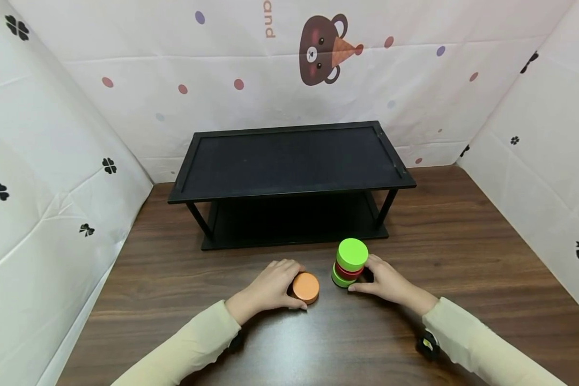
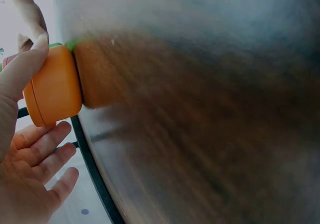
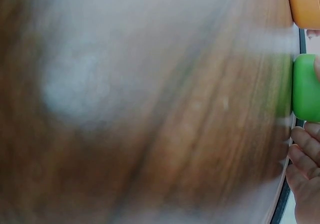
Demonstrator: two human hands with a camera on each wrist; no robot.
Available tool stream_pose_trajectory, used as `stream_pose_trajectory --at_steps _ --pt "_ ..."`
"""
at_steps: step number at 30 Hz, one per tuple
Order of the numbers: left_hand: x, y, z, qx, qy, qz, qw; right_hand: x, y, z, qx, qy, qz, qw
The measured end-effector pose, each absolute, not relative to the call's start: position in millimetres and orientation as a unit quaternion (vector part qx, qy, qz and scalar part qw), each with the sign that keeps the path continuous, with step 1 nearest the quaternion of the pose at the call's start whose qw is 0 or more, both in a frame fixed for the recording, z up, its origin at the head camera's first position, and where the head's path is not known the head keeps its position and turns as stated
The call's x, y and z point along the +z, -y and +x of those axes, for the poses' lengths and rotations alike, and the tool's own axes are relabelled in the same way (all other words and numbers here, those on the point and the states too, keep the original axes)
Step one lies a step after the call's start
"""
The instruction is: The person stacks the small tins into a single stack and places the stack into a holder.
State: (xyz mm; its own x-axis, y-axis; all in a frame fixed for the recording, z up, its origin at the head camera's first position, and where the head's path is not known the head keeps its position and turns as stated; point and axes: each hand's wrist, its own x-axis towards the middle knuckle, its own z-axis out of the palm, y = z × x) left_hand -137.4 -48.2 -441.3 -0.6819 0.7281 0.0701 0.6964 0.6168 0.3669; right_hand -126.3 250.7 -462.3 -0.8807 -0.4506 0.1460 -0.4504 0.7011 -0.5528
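Note:
My left hand [image 1: 275, 284] holds an orange round container [image 1: 306, 287] between thumb and fingers. It stands on the table, and a thin seam shows near its top in the left wrist view. To its right rises a short stack of round pieces: a bright green top [image 1: 353, 254], a red middle [image 1: 349, 272] and a green base [image 1: 340, 278]. My right hand [image 1: 388, 281] grips this stack low down, thumb in front and fingers at the far side. In the right wrist view the green base [image 3: 306, 87] sits on the table between thumb and fingers.
A black two-level rack [image 1: 289, 161] stands behind both hands, its lower board [image 1: 289, 220] near the stack. The brown wooden table [image 1: 463, 241] is bordered by white patterned sheets [image 1: 140, 48] at the back and sides.

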Motion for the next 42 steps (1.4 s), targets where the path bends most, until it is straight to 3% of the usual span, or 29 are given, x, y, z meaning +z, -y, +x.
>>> stream_pose_trajectory --at_steps 16,42 --pt "-442.2 46.1 -137.0 0.195 -0.897 0.391 0.069 -460.7 -250.8 -126.0 -0.297 -0.923 -0.246 0.003" --pt "-436.4 50.3 -139.2 0.216 -0.897 0.386 0.02 -461.4 -249.8 -126.5 -0.296 -0.922 -0.251 -0.006"
